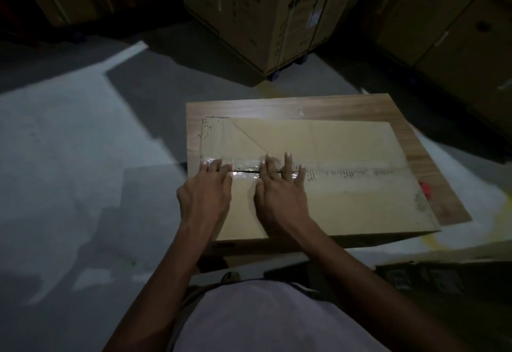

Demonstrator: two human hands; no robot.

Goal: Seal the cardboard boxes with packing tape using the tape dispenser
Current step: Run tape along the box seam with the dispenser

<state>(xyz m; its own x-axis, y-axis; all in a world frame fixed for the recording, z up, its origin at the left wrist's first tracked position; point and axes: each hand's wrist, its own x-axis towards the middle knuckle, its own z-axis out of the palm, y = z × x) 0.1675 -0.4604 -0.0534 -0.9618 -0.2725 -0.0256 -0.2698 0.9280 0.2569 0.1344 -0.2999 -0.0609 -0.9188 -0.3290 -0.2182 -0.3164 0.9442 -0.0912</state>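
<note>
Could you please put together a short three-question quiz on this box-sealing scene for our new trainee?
1. True or false: both hands lie flat on the cardboard box.
2. What does the box rest on? A) bare floor B) wooden board C) trolley
3. Fill in: the fingers press down clear ____ along the centre seam.

Key:
1. True; the left hand and right hand press with straight fingers.
2. B, the wooden board.
3. Tape, laid over the seam's left part.

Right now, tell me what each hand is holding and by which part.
Nothing is held. The left hand and right hand lie flat with straight fingers on the clear tape over the centre seam of the cardboard box, pressing it down.
</note>
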